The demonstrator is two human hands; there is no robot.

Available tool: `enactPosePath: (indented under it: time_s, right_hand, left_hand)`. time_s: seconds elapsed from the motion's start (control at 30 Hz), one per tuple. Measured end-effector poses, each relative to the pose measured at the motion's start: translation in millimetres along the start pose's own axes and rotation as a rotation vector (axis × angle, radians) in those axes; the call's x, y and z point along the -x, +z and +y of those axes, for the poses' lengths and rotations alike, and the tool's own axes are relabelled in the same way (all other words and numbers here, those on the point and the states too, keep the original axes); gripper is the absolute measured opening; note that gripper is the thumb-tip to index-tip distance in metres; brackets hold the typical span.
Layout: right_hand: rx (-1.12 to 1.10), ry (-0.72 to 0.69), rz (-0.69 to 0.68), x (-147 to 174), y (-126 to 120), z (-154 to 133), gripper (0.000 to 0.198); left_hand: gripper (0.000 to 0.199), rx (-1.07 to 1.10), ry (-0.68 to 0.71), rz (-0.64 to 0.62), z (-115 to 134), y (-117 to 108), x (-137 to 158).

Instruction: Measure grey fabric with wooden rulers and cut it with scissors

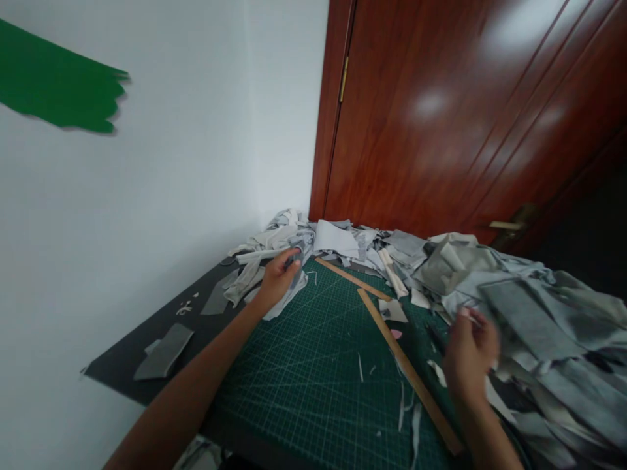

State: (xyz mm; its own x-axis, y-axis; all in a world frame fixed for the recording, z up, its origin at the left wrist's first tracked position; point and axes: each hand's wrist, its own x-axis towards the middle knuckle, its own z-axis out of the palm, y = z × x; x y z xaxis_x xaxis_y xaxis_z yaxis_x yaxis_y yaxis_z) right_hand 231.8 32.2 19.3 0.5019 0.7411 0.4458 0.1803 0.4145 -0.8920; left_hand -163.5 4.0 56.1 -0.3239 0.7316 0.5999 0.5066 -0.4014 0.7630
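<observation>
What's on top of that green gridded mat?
On the green mat I can see two long wooden-looking strips, a pink scrap and thin pale slivers. Heaped fabric crowds its far and right sides; whatever lies underneath is hidden.

A single camera on the person's head looks forward and down across the surface (130,346) from its near side. The view is wide: the left forearm (196,391) and right forearm (484,427) enter from the bottom edge, closest to the lens, with the green cutting mat (313,372) low in the middle and heaped cloth scraps (543,339) along the far and right sides. Beyond, the white wall (186,170) fills the upper left and the wooden door (431,143) the upper right.
</observation>
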Motion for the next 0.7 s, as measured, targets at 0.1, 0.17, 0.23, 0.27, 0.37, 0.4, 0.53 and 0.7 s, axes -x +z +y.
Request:
enactPosePath:
  time_s: [0.1, 0.17, 0.23, 0.27, 0.37, 0.4, 0.53, 0.7]
  right_hand:
    - [-0.216, 0.168, -0.279, 41, 28, -20, 0.037]
    - [-0.285, 0.179, -0.525, 65, 41, -30, 0.044]
    - [-0.383, 0.172, -0.708, 85, 49, -35, 0.065]
    - [-0.403, 0.201, -0.764, 93, 51, -35, 0.075]
    - [-0.318, 0.282, -0.756, 108, 56, -31, 0.093]
    - [-0.277, 0.292, -0.726, 110, 57, -29, 0.093]
    - [-0.231, 0.248, -0.706, 112, 59, -21, 0.064]
    - [-0.273, 0.151, -0.806, 114, 60, -22, 0.04]
  left_hand:
    - [0.046, 0.644, -0.195, -0.059, 16, 13, 8]
    - [0.049, 0.878, -0.306, -0.184, 27, 22, 19]
    - [0.048, 0.967, -0.407, -0.339, 37, 33, 32]
    - [0.05, 0.977, -0.443, -0.406, 40, 39, 39]
    - [0.053, 0.91, -0.518, -0.556, 48, 55, 59]
    - [0.055, 0.885, -0.523, -0.577, 50, 59, 65]
    - [0.062, 0.782, -0.443, -0.638, 59, 71, 81]
    - [0.059, 0.684, -0.381, -0.595, 62, 80, 93]
